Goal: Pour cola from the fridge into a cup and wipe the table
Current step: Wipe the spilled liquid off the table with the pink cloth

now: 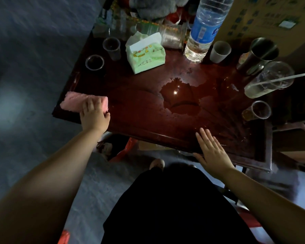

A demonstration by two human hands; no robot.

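A pink cloth [74, 102] lies folded at the left edge of the dark red wooden table [148, 120]. My left hand [93, 115] rests on the cloth's right end, fingers over it and thumb against its side. My right hand [211, 150] lies flat with straight fingers on the table's front edge. A puddle of dark liquid [180, 95] sits in the middle of the table. A clear plastic cup with dark cola [94, 63] stands at the far left. Another clear cup with a little brown liquid [257, 110] stands at the right.
At the back stand an empty clear cup [112, 47], a green tissue pack [145, 53], a big water bottle [204, 30], a paper cup [219, 51], a metal tumbler [259, 55] and a tipped plastic cup with a straw [269, 80]. A cardboard box [271, 18] is behind.
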